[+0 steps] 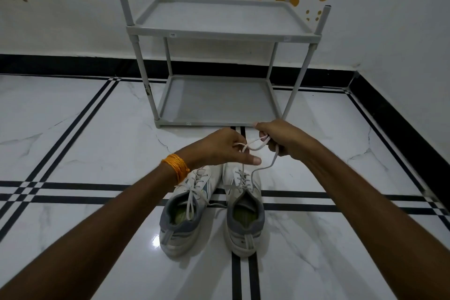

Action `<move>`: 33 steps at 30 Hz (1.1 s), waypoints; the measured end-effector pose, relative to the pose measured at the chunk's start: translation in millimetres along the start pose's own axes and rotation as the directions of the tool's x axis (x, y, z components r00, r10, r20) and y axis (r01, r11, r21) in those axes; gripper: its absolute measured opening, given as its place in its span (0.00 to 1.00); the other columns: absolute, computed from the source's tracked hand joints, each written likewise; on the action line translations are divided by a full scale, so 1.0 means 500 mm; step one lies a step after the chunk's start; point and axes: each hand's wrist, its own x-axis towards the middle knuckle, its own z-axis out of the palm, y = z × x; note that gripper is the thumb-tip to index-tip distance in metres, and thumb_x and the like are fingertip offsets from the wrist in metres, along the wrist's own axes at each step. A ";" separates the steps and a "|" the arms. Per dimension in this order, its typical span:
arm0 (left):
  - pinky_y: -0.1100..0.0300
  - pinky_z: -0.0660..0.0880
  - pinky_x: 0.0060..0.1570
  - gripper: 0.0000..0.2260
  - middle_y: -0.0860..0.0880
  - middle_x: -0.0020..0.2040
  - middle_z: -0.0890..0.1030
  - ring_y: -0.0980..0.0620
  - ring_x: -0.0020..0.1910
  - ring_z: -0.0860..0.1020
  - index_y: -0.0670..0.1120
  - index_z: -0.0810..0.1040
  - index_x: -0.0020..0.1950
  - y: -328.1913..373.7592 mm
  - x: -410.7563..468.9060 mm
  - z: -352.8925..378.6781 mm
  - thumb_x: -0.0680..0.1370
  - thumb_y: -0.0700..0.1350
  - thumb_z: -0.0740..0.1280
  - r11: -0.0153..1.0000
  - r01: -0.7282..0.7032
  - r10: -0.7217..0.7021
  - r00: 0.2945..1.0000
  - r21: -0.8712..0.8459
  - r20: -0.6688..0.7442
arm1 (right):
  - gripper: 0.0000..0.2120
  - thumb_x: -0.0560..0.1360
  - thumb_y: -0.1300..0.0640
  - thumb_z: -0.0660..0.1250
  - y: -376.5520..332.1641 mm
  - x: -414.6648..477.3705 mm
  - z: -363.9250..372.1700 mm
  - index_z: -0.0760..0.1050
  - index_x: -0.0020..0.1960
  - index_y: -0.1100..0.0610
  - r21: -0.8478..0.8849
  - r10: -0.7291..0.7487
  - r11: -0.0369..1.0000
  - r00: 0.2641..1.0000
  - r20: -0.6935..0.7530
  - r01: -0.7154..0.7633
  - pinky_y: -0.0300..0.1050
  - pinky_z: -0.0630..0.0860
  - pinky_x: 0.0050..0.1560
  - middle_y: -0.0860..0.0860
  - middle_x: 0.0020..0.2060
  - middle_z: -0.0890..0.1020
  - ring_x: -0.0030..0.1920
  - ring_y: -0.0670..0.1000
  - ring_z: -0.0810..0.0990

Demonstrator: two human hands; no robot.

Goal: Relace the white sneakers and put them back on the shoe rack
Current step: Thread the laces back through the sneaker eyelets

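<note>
Two white sneakers with grey collars stand side by side on the floor, heels toward me. The left sneaker [185,212] has its lace threaded, with loose ends lying over the tongue. The right sneaker [244,212] has its white lace [254,145] pulled up above the toe. My left hand [226,147] pinches one end of that lace. My right hand [280,139] grips the other end, and the two ends cross between my hands. The grey two-shelf shoe rack [219,31] stands behind the shoes against the wall, both shelves bare.
The floor is glossy white marble tile with black inlay stripes. A black skirting runs along the white walls, which carry orange butterfly stickers. The walls meet in a corner at the right. An orange thread band sits on my left wrist [176,165].
</note>
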 end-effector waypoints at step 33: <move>0.65 0.58 0.21 0.10 0.52 0.29 0.63 0.56 0.24 0.59 0.42 0.76 0.50 -0.033 0.014 0.001 0.80 0.49 0.65 0.723 -0.013 -0.352 0.853 -0.690 -0.385 | 0.22 0.81 0.52 0.59 0.070 -0.022 -0.046 0.70 0.29 0.56 0.661 -0.380 0.679 0.923 -0.057 0.320 0.41 0.53 0.25 0.47 0.21 0.61 0.23 0.46 0.56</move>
